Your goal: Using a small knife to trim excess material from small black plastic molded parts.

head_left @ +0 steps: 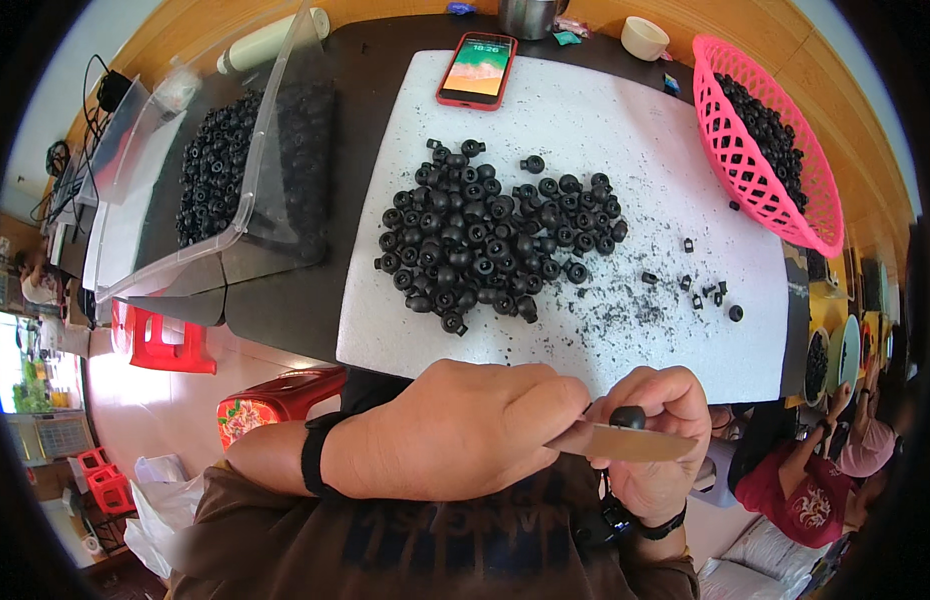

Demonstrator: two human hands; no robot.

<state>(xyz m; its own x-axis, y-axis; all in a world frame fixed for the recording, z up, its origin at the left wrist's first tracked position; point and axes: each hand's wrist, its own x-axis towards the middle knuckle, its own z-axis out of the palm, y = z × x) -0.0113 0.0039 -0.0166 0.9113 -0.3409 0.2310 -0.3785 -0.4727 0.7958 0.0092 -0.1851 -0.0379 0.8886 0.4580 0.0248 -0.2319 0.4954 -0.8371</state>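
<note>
My left hand [475,425], with a black band at its wrist, is closed around the handle of a knife [640,445]. The blade reaches rightward to my right hand [670,425]. Between the thumb and fingers of that hand sits a small round black plastic part [627,416], right by the blade. Whether the edge cuts into it, I cannot tell. Beyond my hands, a pile of the same black ball-shaped parts [475,235], with holes and short necks, lies on a white foam sheet [415,110]. Black crumbs and several loose bits [687,283] are scattered to its right.
A clear plastic bin [250,205] of black pieces stands at the left. At the far right a pink basket [720,160] holds more. A phone [477,70] lies on the foam's far edge, near a metal mug [527,18] and a white cup [645,38]. People [810,490] sit at the right.
</note>
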